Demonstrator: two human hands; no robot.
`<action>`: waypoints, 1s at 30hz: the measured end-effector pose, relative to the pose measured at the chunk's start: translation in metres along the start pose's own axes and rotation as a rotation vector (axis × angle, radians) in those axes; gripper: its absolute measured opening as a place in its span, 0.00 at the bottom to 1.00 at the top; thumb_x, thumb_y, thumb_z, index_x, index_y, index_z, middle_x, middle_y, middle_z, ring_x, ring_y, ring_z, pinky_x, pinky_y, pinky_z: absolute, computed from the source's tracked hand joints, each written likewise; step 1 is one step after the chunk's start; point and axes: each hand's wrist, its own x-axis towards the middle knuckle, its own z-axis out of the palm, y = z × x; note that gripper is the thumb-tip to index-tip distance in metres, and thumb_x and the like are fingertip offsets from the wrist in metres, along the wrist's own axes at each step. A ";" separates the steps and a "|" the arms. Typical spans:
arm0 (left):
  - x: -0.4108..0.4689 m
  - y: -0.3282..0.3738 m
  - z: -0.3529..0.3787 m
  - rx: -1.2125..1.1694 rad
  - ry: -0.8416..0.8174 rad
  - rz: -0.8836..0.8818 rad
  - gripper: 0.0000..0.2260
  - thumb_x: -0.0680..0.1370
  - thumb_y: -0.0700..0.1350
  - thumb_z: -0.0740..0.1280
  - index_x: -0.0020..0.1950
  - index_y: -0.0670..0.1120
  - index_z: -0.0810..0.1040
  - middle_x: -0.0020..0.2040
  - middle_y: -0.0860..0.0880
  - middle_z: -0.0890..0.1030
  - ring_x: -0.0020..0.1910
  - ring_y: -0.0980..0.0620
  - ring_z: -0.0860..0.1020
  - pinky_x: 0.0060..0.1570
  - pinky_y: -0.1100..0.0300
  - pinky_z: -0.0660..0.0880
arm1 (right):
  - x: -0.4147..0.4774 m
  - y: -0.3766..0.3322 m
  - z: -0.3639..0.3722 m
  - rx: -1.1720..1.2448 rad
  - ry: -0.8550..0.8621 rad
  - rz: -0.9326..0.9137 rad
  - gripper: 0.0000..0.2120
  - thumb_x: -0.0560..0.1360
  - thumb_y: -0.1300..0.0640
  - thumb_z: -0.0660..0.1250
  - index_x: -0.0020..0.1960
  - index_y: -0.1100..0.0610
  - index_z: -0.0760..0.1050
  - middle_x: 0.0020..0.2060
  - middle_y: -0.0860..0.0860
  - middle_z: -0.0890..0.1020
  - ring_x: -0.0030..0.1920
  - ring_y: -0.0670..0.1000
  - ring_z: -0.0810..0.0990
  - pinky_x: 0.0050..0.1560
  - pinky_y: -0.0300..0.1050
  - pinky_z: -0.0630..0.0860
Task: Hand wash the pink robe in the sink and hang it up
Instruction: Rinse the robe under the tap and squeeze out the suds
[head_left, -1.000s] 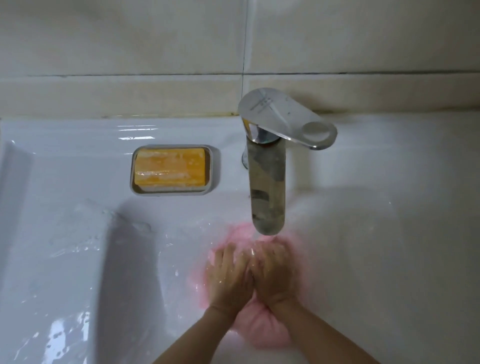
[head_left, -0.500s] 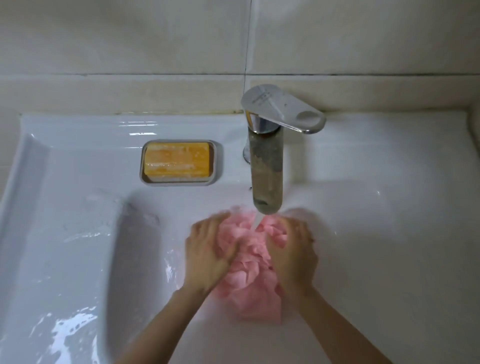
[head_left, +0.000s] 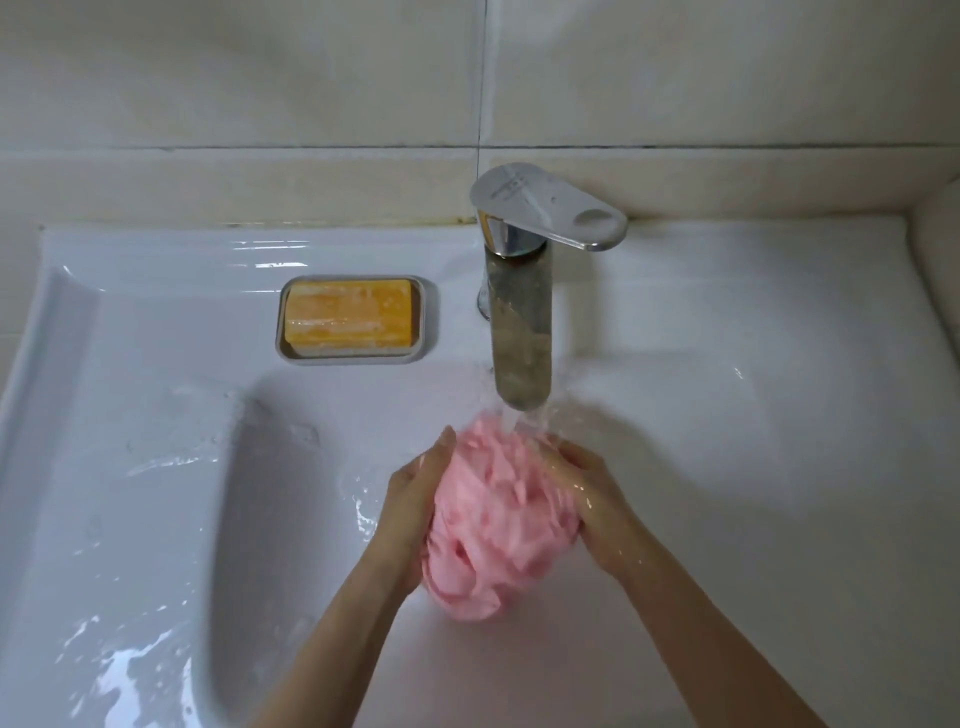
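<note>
The pink robe (head_left: 498, 519) is a wet bunched bundle held over the white sink (head_left: 156, 467), right under the chrome faucet (head_left: 522, 338). Water runs from the spout onto its top. My left hand (head_left: 415, 499) grips the bundle's left side, its fingers wrapped around the cloth and its thumb up. My right hand (head_left: 592, 493) grips the right side, wet, with fingers curled into the fabric. The lower folds of the robe hang down between my wrists.
A yellow soap bar (head_left: 350, 317) lies in a grey dish (head_left: 358, 356) on the sink ledge, left of the faucet. The faucet lever (head_left: 550, 210) points right. Water pools on the left ledge (head_left: 104, 660). Tiled wall (head_left: 260, 78) stands behind.
My hands were pressed together on the robe low in the basin. They have moved apart to its two sides and lifted the bundle under the running stream.
</note>
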 end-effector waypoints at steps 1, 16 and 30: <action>-0.007 0.003 0.003 0.056 0.009 0.069 0.32 0.67 0.62 0.72 0.45 0.31 0.75 0.41 0.39 0.81 0.41 0.43 0.80 0.44 0.52 0.77 | -0.011 -0.001 0.001 0.001 0.013 -0.064 0.28 0.61 0.39 0.73 0.47 0.63 0.77 0.42 0.59 0.81 0.45 0.53 0.80 0.50 0.50 0.75; 0.014 -0.101 -0.001 1.446 0.321 0.471 0.21 0.73 0.52 0.56 0.65 0.47 0.68 0.66 0.40 0.73 0.63 0.38 0.72 0.49 0.44 0.77 | 0.002 0.096 0.031 -1.203 0.329 -0.515 0.18 0.80 0.48 0.52 0.56 0.49 0.79 0.61 0.53 0.79 0.56 0.58 0.79 0.53 0.54 0.72; 0.073 -0.049 0.014 1.426 0.176 0.217 0.17 0.82 0.50 0.54 0.55 0.44 0.80 0.51 0.42 0.79 0.53 0.40 0.78 0.54 0.48 0.75 | 0.051 0.041 0.046 -1.063 0.536 -0.160 0.20 0.70 0.52 0.53 0.27 0.58 0.75 0.24 0.53 0.78 0.25 0.55 0.78 0.23 0.41 0.66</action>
